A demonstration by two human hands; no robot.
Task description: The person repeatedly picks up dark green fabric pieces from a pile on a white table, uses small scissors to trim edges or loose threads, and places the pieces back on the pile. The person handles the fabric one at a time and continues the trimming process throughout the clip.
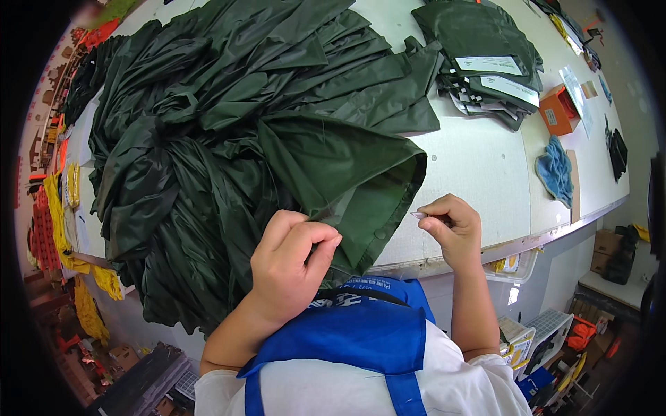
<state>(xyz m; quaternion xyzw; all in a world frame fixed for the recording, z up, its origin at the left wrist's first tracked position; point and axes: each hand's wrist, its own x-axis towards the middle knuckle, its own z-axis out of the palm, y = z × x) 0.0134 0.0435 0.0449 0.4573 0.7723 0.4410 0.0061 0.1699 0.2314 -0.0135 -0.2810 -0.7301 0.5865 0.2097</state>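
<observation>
A large heap of dark green coated cloth (187,97) covers the left and middle of the table. From it a tube-shaped end (361,187), perhaps a sleeve or trouser leg, opens toward the right, with a stitched hem round its mouth. My left hand (291,260) is closed in a pinch in front of the near side of this end; what its fingers hold, if anything, does not show. To the right of the hem, apart from the cloth, my right hand (454,229) pinches a small pale pointed piece (418,215) between thumb and fingers.
Folded green packs (479,41) with white labels are stacked at the far right. Beyond them stand an orange box (560,111) and a crumpled blue cloth (555,171). The white table's front edge (485,251) runs before me. Yellow cloth (90,312) hangs at the left.
</observation>
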